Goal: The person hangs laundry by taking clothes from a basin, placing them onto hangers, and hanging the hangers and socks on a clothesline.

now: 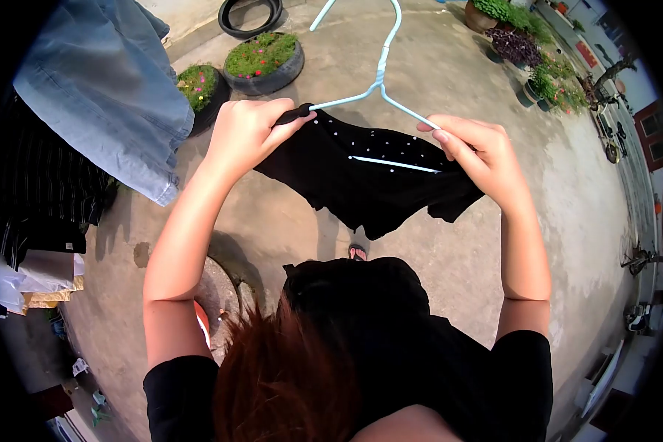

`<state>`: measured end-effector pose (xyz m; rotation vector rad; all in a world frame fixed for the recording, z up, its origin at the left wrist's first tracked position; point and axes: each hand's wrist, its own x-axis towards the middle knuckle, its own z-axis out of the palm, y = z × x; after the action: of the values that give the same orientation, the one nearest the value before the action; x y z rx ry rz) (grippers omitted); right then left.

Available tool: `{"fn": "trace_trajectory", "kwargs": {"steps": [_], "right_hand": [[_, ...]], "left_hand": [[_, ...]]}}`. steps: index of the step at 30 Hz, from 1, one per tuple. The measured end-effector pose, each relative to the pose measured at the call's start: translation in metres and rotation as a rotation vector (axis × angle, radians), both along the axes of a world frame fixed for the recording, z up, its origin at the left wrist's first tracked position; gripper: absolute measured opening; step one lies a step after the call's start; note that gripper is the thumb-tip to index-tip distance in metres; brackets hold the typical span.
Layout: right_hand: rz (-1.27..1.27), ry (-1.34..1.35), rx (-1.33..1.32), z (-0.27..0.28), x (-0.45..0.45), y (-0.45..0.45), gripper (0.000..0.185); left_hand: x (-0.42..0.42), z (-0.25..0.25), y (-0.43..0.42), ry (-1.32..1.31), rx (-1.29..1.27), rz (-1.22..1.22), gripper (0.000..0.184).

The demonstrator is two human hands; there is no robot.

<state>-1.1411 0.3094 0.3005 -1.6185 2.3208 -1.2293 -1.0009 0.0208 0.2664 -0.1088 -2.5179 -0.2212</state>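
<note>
A black garment with small white dots [368, 195] hangs on a pale blue clothes hanger [380, 77] in front of me. The hanger's hook points up, and part of its bottom bar shows across the garment's opening. My left hand [254, 132] is closed at the hanger's left shoulder, pinching bunched black cloth against it. At the right shoulder, my right hand [479, 151] pinches the hanger wire between thumb and fingers, with the garment's other side just below. Whether cloth is also inside the right fingers I cannot tell.
Blue denim clothing [103, 96] hangs at upper left, above dark striped clothes [44, 169]. Flowers grow in a tyre planter [265, 62], with a loose tyre [250, 16] behind it. Potted plants [523, 48] stand at upper right on the concrete ground [582, 191]. Bicycles line the right side.
</note>
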Motion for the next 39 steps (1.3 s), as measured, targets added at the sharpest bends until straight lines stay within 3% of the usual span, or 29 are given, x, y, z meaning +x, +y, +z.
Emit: {"fn": "trace_trajectory", "kwargs": {"steps": [3,6,7,8,10,13,16,18,20,23,24,26,28,31,33,36,39], "right_hand": [[-0.002,-0.009,-0.035,-0.001,-0.012,0.004,0.022],[-0.020,-0.047,-0.021,0.004,-0.029,0.017,0.033],[-0.066,0.006,0.109,0.000,-0.036,0.027,0.043],[-0.080,0.044,0.115,-0.007,-0.039,0.034,0.041],[-0.129,-0.152,0.303,0.002,-0.039,0.039,0.033],[-0.170,-0.169,0.290,0.001,-0.044,0.046,0.025],[-0.136,-0.070,0.222,0.011,-0.057,0.057,0.019],[-0.125,-0.144,0.038,0.018,-0.067,0.067,0.015],[-0.106,-0.176,0.151,0.021,-0.069,0.068,0.022],[0.012,-0.112,0.044,0.025,-0.042,0.051,0.059],[0.066,-0.151,-0.021,0.027,-0.035,0.045,0.060],[0.161,-0.246,0.033,0.035,-0.022,0.034,0.054],[0.208,-0.140,0.133,0.043,-0.007,0.021,0.032],[0.328,-0.352,0.167,0.039,-0.004,0.012,0.022],[0.287,-0.455,0.110,0.033,-0.002,0.009,0.022],[0.171,-0.553,0.056,0.036,0.005,0.005,0.019],[0.010,-0.617,0.019,0.049,0.008,-0.001,0.019]], "left_hand": [[0.002,0.002,-0.009,0.116,0.047,0.027,0.017],[0.012,0.013,-0.017,0.050,0.144,0.163,0.015],[0.015,0.017,-0.018,0.086,0.183,0.155,0.014],[0.018,0.018,-0.024,0.095,0.207,0.163,0.014],[0.024,0.022,-0.030,0.121,0.273,0.191,0.013],[0.034,0.031,-0.034,0.125,0.290,0.248,0.013],[0.040,0.033,-0.043,0.184,0.269,0.252,0.013],[0.047,0.040,-0.042,0.170,0.208,0.335,0.012],[0.049,0.040,-0.041,0.191,0.244,0.309,0.012],[0.052,0.039,-0.033,0.206,0.278,0.241,0.011],[0.052,0.038,-0.029,0.219,0.303,0.188,0.011],[0.052,0.045,-0.019,0.165,0.252,0.180,0.012],[0.048,0.046,-0.015,0.180,0.241,0.158,0.014],[0.046,0.048,-0.018,0.178,0.200,0.217,0.020],[0.049,0.051,-0.019,0.077,0.214,0.375,0.025],[0.045,0.057,-0.015,0.309,0.343,0.192,0.031],[0.060,0.056,-0.021,0.356,0.374,0.206,0.035]]}}
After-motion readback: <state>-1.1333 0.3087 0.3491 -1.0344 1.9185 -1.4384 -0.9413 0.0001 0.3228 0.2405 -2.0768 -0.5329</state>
